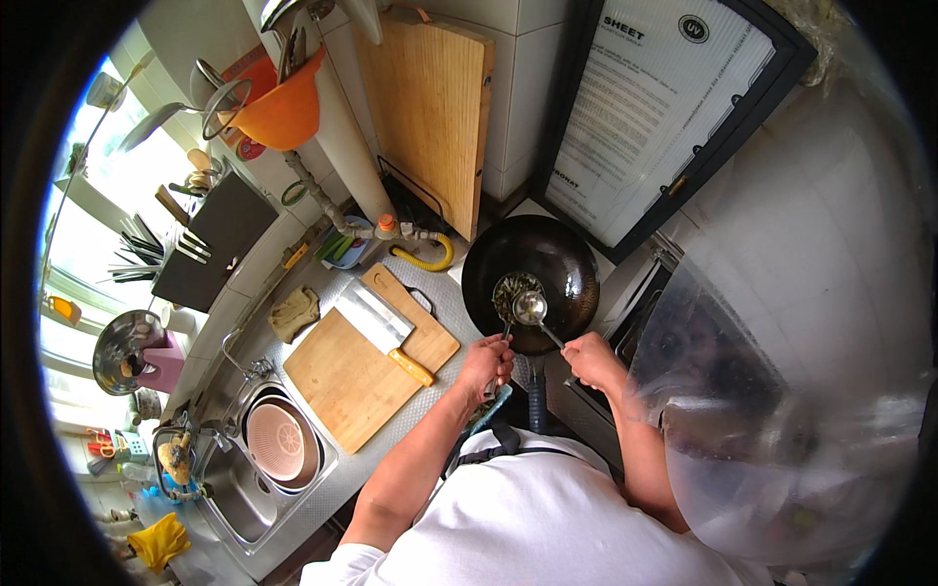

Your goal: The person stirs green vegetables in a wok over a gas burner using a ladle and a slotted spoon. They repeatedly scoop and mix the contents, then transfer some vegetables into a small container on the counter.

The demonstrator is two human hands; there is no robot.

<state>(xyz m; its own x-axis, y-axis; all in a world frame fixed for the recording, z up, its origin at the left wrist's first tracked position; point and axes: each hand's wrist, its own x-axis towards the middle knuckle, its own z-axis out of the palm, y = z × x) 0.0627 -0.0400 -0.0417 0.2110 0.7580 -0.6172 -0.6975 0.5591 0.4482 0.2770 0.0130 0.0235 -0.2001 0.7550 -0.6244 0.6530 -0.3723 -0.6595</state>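
My left hand [486, 368] grips the handle of a round strainer [498, 302] held over a dark wok [564, 256]. Dark green leafy bits [522, 283] lie in the strainer. In my right hand [593, 360] is the handle of a metal ladle [529, 308], whose bowl rests over or against the strainer's contents; whether they touch cannot be told. The wok's handle [537, 399] points back towards my body. Just below my left hand, a teal-rimmed container [492, 412] shows in part, with green bits in it.
A cleaver [375, 316] lies on a wooden cutting board [352, 381] at the left. Beyond it are a steel sink [242, 505] with a pink colander [275, 441], and a folded cloth [294, 313]. A yellow hose [429, 256] runs behind. Clear plastic sheeting [777, 351] hangs close on the right.
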